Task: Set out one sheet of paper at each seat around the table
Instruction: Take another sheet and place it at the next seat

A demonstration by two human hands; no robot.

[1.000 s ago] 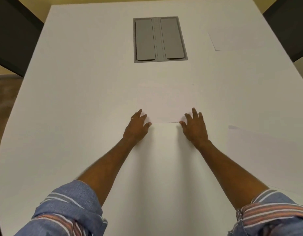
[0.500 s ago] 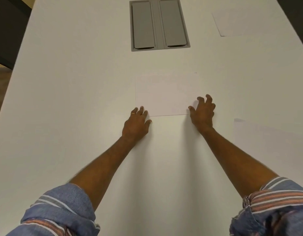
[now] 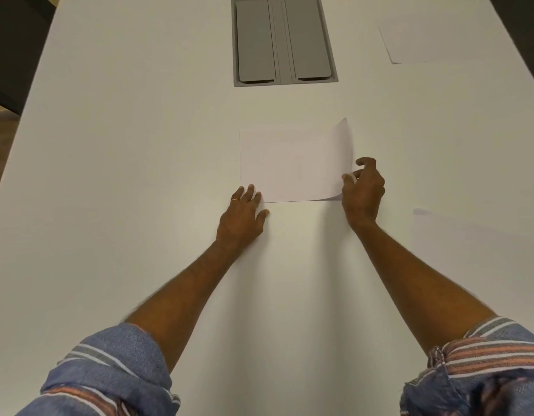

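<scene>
White rectangular paper sheet [image 3: 289, 166] lies at centre of white table [image 3: 133, 163], right edge curled up — right hand [image 3: 363, 195] pinches it between thumb and finger, left hand [image 3: 244, 219] fingers straight, close together, pressing near-left corner.

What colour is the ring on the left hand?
Gold. The ring on the left hand shows best in the head view.

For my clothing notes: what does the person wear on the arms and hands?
The left sleeve and right sleeve are blue cloth with grey, white and salmon stripes, rolled up, so the forearms are bare. The left hand has a thin gold ring on one finger. The right hand shows no ring. No watch, no gloves.
</scene>
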